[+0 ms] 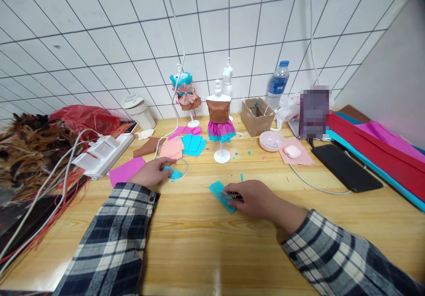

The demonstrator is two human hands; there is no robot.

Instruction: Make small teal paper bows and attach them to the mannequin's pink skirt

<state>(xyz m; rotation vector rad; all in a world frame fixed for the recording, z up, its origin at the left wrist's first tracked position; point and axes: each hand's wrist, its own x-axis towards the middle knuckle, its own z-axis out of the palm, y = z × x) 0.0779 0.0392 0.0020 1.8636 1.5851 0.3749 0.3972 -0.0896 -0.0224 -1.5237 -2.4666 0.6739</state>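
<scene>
Craft workspace, small dress forms (219, 111), cut coloured pieces (217, 190)

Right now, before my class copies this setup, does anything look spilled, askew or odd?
Yes, mildly: small turquoise scraps lie strewn on the pale wooden table, outside the round pink dish holding small bits, so they look stray. A long white cable also dangles from above to beside the left hand, oddly within the work area.

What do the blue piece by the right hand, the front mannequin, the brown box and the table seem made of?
Blue piece: paper or thin fabric, I can't tell which; it looks thin and matte.
Mannequin: probably plastic, smooth and uniformly white.
Box: likely cardboard, dull brown with flat, thin walls.
Table: wood or wood-look laminate; grain shows, and glare suggests gloss.
</scene>
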